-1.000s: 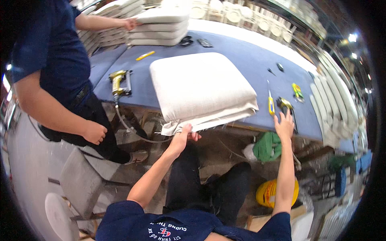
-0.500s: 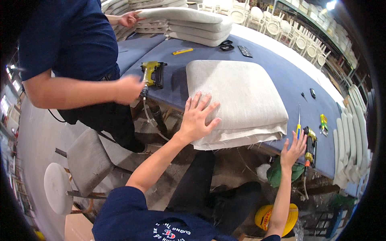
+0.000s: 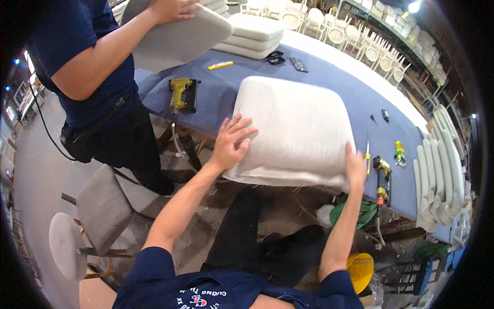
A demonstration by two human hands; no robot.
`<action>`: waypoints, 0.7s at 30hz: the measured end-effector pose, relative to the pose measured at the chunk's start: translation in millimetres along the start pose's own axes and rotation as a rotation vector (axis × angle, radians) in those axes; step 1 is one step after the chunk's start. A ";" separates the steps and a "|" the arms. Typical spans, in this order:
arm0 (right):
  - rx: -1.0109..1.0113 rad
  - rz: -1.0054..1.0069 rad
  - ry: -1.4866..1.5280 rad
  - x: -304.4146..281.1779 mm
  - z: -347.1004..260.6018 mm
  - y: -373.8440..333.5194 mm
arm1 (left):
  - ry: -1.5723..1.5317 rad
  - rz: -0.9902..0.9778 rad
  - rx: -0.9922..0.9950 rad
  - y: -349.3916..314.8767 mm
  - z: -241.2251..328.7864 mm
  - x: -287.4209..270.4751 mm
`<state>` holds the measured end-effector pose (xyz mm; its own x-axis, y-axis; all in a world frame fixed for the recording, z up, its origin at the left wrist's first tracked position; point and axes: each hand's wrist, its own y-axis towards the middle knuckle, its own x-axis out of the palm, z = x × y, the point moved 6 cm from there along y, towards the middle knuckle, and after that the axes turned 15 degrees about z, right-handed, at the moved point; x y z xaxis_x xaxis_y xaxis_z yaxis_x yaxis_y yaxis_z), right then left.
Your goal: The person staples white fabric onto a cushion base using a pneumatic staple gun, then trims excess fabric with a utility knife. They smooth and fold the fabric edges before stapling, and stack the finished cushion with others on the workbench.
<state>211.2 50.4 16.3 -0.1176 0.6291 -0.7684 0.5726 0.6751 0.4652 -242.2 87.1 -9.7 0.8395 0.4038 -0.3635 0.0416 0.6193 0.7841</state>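
A light grey fabric-covered seat cushion (image 3: 296, 123) lies in front of me near the table edge, with loose cloth and frayed threads along its near side. My left hand (image 3: 231, 144) rests on its left edge, fingers spread and thumb apart. At the right edge, my right hand (image 3: 355, 167) has its thumb up along the cloth and its other fingers curled at the side, somewhat blurred. Just right of that hand lie a yellow-handled screwdriver (image 3: 367, 159) and a yellow-and-black staple gun (image 3: 382, 177) with a hose.
On the left a co-worker (image 3: 95, 77) holds a grey padded panel (image 3: 180, 38) over the blue table (image 3: 216, 98). A second staple gun (image 3: 182, 95), a yellow cutter (image 3: 220, 65), scissors (image 3: 276, 57) and stacked cushions (image 3: 254, 33) lie nearby. More cushions (image 3: 437, 170) lean at far right.
My right hand has moved left from beside the staple gun onto the cushion's right edge. The cushion has shifted slightly. The co-worker has lifted a panel off the stack and tilted it.
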 end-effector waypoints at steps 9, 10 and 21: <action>0.089 0.254 0.030 -93.4 36.7 -75.9 | -0.132 -0.117 -0.098 -6.4 46.7 30.0; -0.090 0.380 -0.098 -99.6 31.9 -64.8 | -0.058 -0.113 -0.074 -12.1 59.2 38.6; -0.650 -0.273 -0.102 39.1 -73.0 10.3 | 0.339 -0.684 0.195 92.0 53.4 149.5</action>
<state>153.3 110.1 23.1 -0.0930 0.3872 -0.9173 -0.0703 0.9164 0.3940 -83.9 168.5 35.0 0.3837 0.1782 -0.9061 0.6100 0.6877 0.3936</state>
